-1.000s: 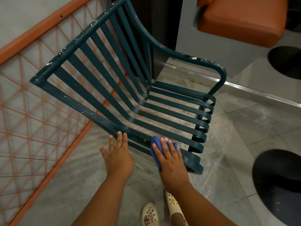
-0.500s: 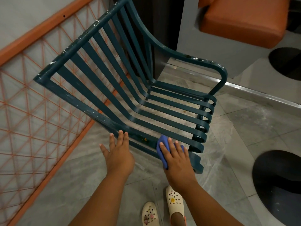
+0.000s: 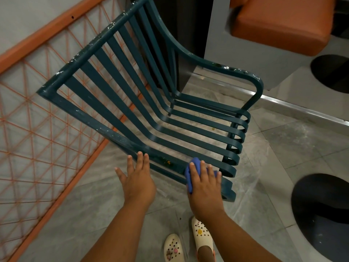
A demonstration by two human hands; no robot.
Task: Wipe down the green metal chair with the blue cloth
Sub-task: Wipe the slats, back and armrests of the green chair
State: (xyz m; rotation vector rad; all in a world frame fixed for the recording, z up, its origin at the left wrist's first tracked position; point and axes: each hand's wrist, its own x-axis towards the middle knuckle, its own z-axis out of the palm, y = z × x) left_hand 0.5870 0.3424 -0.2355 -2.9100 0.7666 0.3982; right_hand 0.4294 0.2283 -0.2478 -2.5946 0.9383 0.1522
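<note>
Right hand (image 3: pixel 204 183) presses crumpled blue cloth (image 3: pixel 190 172) onto slatted dark-green metal chair (image 3: pixel 151 118) near armrest; left hand (image 3: pixel 137 178) open, fingertips touching frame.

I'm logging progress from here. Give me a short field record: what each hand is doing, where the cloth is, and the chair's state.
left hand: open, fingertips resting on the chair's near side rail
right hand: pressing the blue cloth on the near slat, close to its curled front end
blue cloth: bunched under the right palm
green metal chair: slatted; white flecks on top rail and armrest, an orange spot on the near rail between the hands
floor: grey tiles
</note>
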